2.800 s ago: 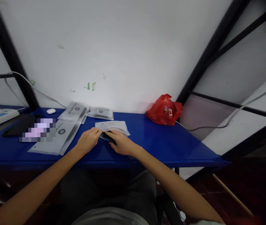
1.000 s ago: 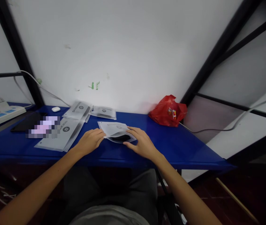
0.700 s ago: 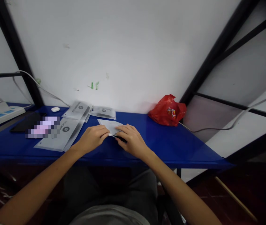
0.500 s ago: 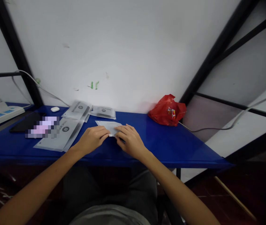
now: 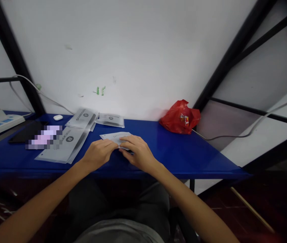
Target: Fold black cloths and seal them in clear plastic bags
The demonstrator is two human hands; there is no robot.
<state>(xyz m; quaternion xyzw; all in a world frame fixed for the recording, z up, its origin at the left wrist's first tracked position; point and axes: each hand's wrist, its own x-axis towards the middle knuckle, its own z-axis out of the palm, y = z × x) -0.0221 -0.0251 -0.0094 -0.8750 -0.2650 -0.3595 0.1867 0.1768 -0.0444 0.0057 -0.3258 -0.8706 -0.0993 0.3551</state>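
A small frosted plastic bag with faint print is between my hands, just above the blue table. My left hand pinches its near edge. Beside it my right hand is closed on the same edge, its fingers bent over the top of the bag. The fingers hide much of the near edge. To the left lie similar bags with dark lettering and a round logo: a large bag, another bag behind it, and a smaller bag by the wall.
A red plastic bag sits at the back right. On the left are a phone with a blurred screen, a dark flat object, a white earphone case and a power strip. Black metal posts flank the table.
My right hand has shifted slightly left along the near edge, closer to my left hand. The small bag has tilted a little, and the view has moved slightly.
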